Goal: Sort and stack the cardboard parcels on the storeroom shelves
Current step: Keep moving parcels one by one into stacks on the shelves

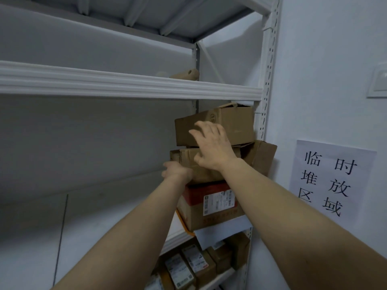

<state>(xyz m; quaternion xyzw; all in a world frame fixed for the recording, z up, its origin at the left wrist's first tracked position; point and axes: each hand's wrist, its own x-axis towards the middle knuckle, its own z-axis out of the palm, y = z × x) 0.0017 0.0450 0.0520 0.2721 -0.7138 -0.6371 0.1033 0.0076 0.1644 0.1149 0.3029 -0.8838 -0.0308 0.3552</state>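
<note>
- Cardboard parcels (188, 266) with white printed labels are standing packed side by side on the lower shelf, nearest the camera and under the left forearm.
- 2 bare forearms are reaching up and forward to the right end of the middle shelf (117, 197), where 3 more parcels are sitting in a stack against the white slotted upright (267, 80).
- The left hand (177, 172) is gripping the lower left corner of the middle parcel (207, 176), with its fingers curling round that corner and the fingertips hiding behind it.
- The right hand (211, 147) is lying flat on the front of the stack, with fingers apart and nearly straight across the top parcel (236, 124) and the thumb touching the middle parcel.
- The bottom parcel (194, 214) is carrying a red band and a white shipping label, and it is resting on a flat orange item (183, 223) and a white sheet (222, 232) that is overhanging the shelf edge.
- The middle parcel is plain brown, and 1 flap (261, 158) is hanging open at its right end, sticking out past the upright.
- The top parcel is sitting tilted, dented and creased, just under the beam (125, 86) of the shelf above.
- A tan cardboard piece (186, 74) is lying at the back of that upper shelf.
- A paper sign (333, 178) with black Chinese characters is hanging on the wall to the right, below a white wall plate (379, 80).
</note>
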